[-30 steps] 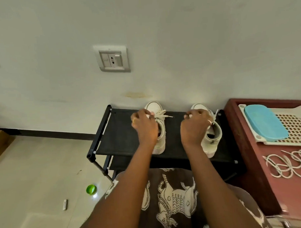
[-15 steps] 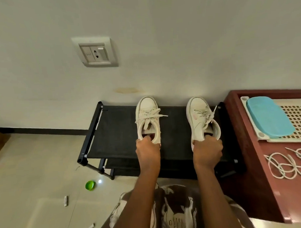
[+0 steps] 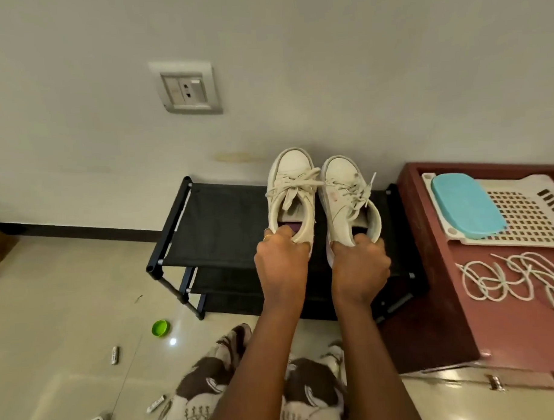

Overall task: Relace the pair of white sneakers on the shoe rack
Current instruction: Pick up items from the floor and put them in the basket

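Two white laced sneakers stand out against the black shoe rack [image 3: 219,224], toes toward the wall. My left hand [image 3: 282,263] grips the heel of the left sneaker [image 3: 292,190]. My right hand [image 3: 359,266] grips the heel of the right sneaker [image 3: 344,195]. The shoes are side by side and almost touching, above the right half of the rack's top shelf. Their old laces are tied in loose bows. Loose white laces [image 3: 517,280] lie coiled on the reddish table [image 3: 445,298] to the right.
A white perforated tray [image 3: 527,220] with a blue lid [image 3: 467,206] sits on the reddish table. A wall socket [image 3: 186,87] is above the rack. On the tiled floor lie a green cap [image 3: 160,327] and small white bits [image 3: 115,354].
My hands moved from the laces back to the heels and took hold of them. The two sneakers have since come together, and the left one has shifted right.
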`<state>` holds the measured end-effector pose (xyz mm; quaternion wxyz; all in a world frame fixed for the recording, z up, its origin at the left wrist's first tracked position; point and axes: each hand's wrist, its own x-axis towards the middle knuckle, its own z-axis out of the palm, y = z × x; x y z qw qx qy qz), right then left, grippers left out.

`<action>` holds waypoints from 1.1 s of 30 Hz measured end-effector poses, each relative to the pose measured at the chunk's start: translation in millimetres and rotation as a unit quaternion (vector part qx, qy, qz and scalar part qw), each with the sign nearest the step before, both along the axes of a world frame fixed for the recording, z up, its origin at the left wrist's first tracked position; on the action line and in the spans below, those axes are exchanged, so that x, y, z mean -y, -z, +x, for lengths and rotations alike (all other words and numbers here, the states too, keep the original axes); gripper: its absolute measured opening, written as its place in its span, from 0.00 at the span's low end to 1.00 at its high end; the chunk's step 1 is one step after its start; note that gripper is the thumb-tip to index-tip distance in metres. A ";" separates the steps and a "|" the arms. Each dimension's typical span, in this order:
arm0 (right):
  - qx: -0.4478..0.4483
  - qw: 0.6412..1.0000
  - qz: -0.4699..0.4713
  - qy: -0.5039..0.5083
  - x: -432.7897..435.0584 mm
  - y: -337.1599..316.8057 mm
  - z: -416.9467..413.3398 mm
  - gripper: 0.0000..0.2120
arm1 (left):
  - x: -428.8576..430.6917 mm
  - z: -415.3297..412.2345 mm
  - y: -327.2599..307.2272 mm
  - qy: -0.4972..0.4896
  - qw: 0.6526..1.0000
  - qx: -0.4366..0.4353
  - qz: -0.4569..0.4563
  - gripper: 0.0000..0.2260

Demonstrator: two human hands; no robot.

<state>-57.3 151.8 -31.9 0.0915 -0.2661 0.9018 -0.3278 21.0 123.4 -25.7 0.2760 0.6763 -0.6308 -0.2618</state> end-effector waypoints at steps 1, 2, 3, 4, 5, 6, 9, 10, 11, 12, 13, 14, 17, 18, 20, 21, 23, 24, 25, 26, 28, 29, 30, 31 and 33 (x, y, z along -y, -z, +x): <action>-0.005 1.000 0.002 -0.007 -10.4 -9.6 4.9 0.14 | -9.8 1.9 -11.3 0.012 1.000 0.000 0.004 0.06; -0.005 1.000 0.003 -0.012 -21.2 -18.5 8.8 0.14 | -20.7 3.3 -21.8 0.024 1.000 -0.001 0.008 0.06; -0.004 1.000 0.004 -0.017 -36.3 -30.6 13.3 0.14 | -36.3 7.1 -34.3 0.035 0.999 -0.002 0.009 0.05; 0.000 1.000 0.009 -0.023 -48.0 -39.7 16.7 0.14 | -48.1 10.5 -43.4 0.043 0.999 -0.003 0.014 0.06; 0.005 1.000 0.014 -0.027 -63.0 -50.5 19.9 0.14 | -61.1 14.9 -53.7 0.053 0.998 -0.002 0.016 0.08; 0.009 0.999 0.019 -0.034 -73.7 -59.2 21.6 0.14 | -69.1 19.2 -61.3 0.060 0.998 0.002 0.020 0.10; 0.026 0.997 0.036 -0.063 -101.9 -83.2 26.3 0.10 | -87.3 38.1 -80.7 0.088 0.995 0.040 0.020 0.15; 0.023 0.996 0.045 -0.071 -111.1 -90.4 29.1 0.09 | -93.3 46.5 -86.8 0.102 0.993 0.061 0.016 0.14; 0.018 0.995 0.054 -0.080 -118.3 -96.4 31.9 0.08 | -97.9 53.4 -92.4 0.117 0.989 0.084 0.015 0.13; 0.012 0.994 0.066 -0.091 -124.3 -101.5 34.8 0.07 | -101.1 59.7 -96.4 0.134 0.985 0.106 0.018 0.13; 0.008 0.992 0.077 -0.099 -129.7 -106.9 38.7 0.06 | -103.5 66.5 -101.8 0.151 0.980 0.129 0.019 0.14; 0.003 0.990 0.089 -0.106 -133.8 -110.9 41.7 0.06 | -104.3 72.0 -104.9 0.164 0.975 0.146 0.025 0.15; -0.017 0.985 0.118 -0.122 -140.4 -118.2 48.7 0.08 | -105.6 85.4 -113.0 0.185 0.967 0.170 0.040 0.17; -0.022 0.983 0.126 -0.130 -140.6 -118.5 52.0 0.09 | -106.4 90.4 -113.0 0.188 0.966 0.173 0.045 0.17; -0.027 0.978 0.139 -0.150 -139.0 -117.9 58.1 0.11 | -105.6 97.4 -107.8 0.193 0.963 0.181 0.060 0.18; -0.025 0.976 0.144 -0.160 -137.6 -116.4 61.3 0.11 | -104.9 101.0 -103.3 0.199 0.959 0.191 0.066 0.18; -0.010 0.972 0.149 -0.182 -133.1 -108.8 68.3 0.15 | -103.0 109.6 -90.2 0.203 0.952 0.211 0.093 0.17; 0.002 0.970 0.152 -0.191 -130.4 -103.4 71.4 0.16 | -101.8 114.0 -82.4 0.201 0.949 0.214 0.110 0.17; 0.018 0.967 0.158 -0.200 -126.9 -95.2 74.0 0.18 | -100.7 119.1 -72.3 0.197 0.949 0.212 0.128 0.19; 0.037 0.964 0.164 -0.206 -123.6 -86.3 75.4 0.18 | -100.0 123.7 -63.0 0.190 0.949 0.206 0.144 0.19; 0.080 0.957 0.176 -0.215 -115.8 -66.6 74.6 0.20 | -97.7 130.6 -41.9 0.177 0.952 0.188 0.163 0.18; 0.097 0.953 0.182 -0.221 -111.5 -56.8 72.6 0.22 | -96.2 132.2 -30.8 0.172 0.954 0.178 0.171 0.18; 0.114 0.949 0.189 -0.225 -106.8 -45.3 70.3 0.24 | -94.6 133.0 -17.9 0.168 0.955 0.163 0.182 0.18; 0.127 0.945 0.195 -0.229 -102.7 -34.4 66.9 0.26 | -93.4 132.4 -5.4 0.163 0.957 0.145 0.193 0.18; 0.142 0.941 0.203 -0.230 -93.7 -10.5 60.3 0.27 | -90.7 129.2 21.0 0.147 0.962 0.104 0.206 0.19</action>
